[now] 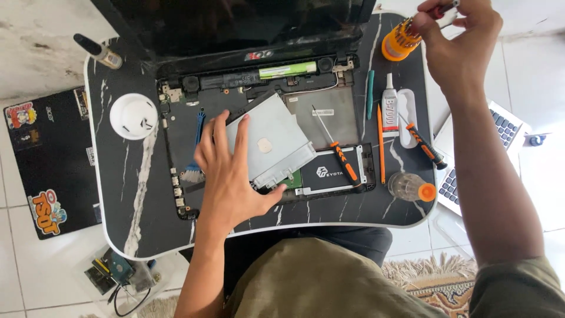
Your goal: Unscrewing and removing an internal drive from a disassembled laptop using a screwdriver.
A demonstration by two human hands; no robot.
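Observation:
An opened laptop base (176, 126) lies on a black marble-patterned lap table (120, 194), its insides exposed. My left hand (231, 176) rests flat with spread fingers on a silver optical drive (276, 138) that lies tilted across the base. My right hand (456, 38) is raised at the far right corner, pinching a small screwdriver bit (440, 8) above an orange round bit holder (399, 41). A black storage drive (332, 172) sits in the base's lower right bay, with an orange-and-black screwdriver (341, 159) lying across it.
A white round cap (133, 116), a glue tube (389, 109), a teal pry tool (370, 94), a second screwdriver (426, 147) and a clear jar with orange lid (412, 187) lie on the table. A stickered black laptop (50, 159) lies left on the floor, a white laptop (506, 126) right.

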